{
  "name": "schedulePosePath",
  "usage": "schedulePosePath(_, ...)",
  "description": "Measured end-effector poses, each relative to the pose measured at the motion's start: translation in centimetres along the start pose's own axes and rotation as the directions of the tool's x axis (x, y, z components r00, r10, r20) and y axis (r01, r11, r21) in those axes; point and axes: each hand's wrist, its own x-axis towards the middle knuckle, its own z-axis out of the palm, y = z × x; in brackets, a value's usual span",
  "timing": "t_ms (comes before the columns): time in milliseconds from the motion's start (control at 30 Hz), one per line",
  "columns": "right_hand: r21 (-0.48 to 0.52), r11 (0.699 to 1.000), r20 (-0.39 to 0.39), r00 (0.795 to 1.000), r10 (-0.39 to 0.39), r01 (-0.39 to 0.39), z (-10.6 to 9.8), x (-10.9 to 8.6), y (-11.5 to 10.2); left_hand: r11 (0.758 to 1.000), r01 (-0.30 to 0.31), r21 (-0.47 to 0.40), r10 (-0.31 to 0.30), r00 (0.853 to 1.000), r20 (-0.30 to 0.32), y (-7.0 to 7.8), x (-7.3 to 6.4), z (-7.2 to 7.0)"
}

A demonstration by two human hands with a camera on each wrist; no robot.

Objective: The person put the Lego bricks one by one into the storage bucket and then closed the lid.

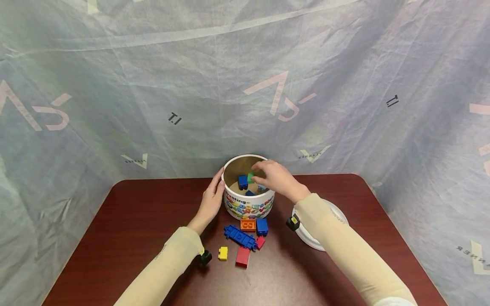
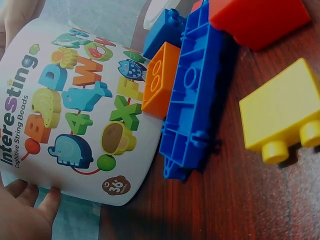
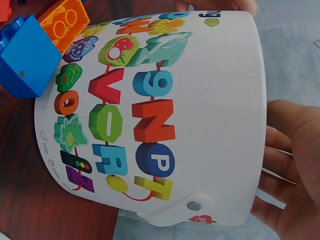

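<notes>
A white bucket [image 1: 249,204] printed with colourful letters and "Interesting" stands near the table's back edge. My left hand [image 1: 212,197] rests against its left side with extended fingers. Above the opening, my right hand [image 1: 277,178] reaches over the right rim, thumb and fingers apart; nothing shows between them. Inside the bucket lie a blue block [image 1: 243,182], a green block [image 1: 250,177] near the right fingertips, and a light blue piece [image 1: 261,188]. In the right wrist view the bucket's wall [image 3: 220,110] hides part of the right fingers.
In front of the bucket lie an orange block [image 1: 248,225], a blue block [image 1: 262,226], a long blue base piece [image 1: 240,236], red blocks [image 1: 243,256] and a yellow block [image 2: 282,110]. A white lid [image 1: 311,242] lies under the right forearm. A grey cloth hangs behind the table.
</notes>
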Motion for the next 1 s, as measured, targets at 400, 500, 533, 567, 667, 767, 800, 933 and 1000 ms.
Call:
schedulePosePath(400, -0.029, 1.000, 0.002, 1.000, 0.005, -0.005, -0.4, -0.8, 0.2, 1.000, -0.001, 0.003, 0.001, 1.000, -0.002, 0.1, 0.0, 0.0)
schedulePosePath(500, -0.027, 1.000, 0.002, 1.000, 0.002, -0.002, -0.7, -1.2, 0.3, 1.000, 0.002, 0.004, -0.002, 1.000, -0.001, 0.1, 0.0, 0.0)
schedulePosePath(533, -0.026, 1.000, 0.000, 1.000, -0.003, 0.003, -0.7, -1.3, 0.3, 1.000, 0.002, 0.005, -0.002, 1.000, -0.002, 0.1, 0.0, 0.0)
schedulePosePath(567, -0.025, 1.000, -0.003, 1.000, -0.008, 0.007, -0.8, -1.4, 0.4, 1.000, 0.002, 0.005, -0.002, 1.000, -0.003, 0.1, 0.0, 0.0)
schedulePosePath(667, -0.020, 1.000, -0.014, 1.000, -0.024, 0.024, -1.0, -1.9, 0.4, 1.000, 0.001, 0.004, -0.001, 1.000, -0.004, 0.0, -0.1, 0.0)
schedulePosePath(767, -0.021, 0.999, -0.024, 0.999, -0.035, 0.034, -1.2, -2.5, 0.3, 1.000, 0.002, 0.005, -0.002, 1.000, -0.005, 0.0, -0.1, 0.0)
schedulePosePath(800, -0.022, 0.999, -0.025, 0.999, -0.036, 0.035, -1.3, -2.7, 0.2, 1.000, 0.002, 0.005, -0.002, 1.000, -0.005, 0.0, 0.0, 0.0)
schedulePosePath(933, -0.023, 0.999, -0.042, 0.998, -0.050, 0.049, -1.8, -3.7, -0.1, 1.000, 0.001, 0.002, -0.001, 1.000, -0.002, -0.1, 0.0, 0.1)
schedulePosePath(1000, -0.023, 0.998, -0.058, 0.996, -0.067, 0.066, -1.9, -4.2, -0.3, 1.000, 0.000, -0.002, 0.000, 1.000, -0.001, -0.1, 0.1, 0.1)
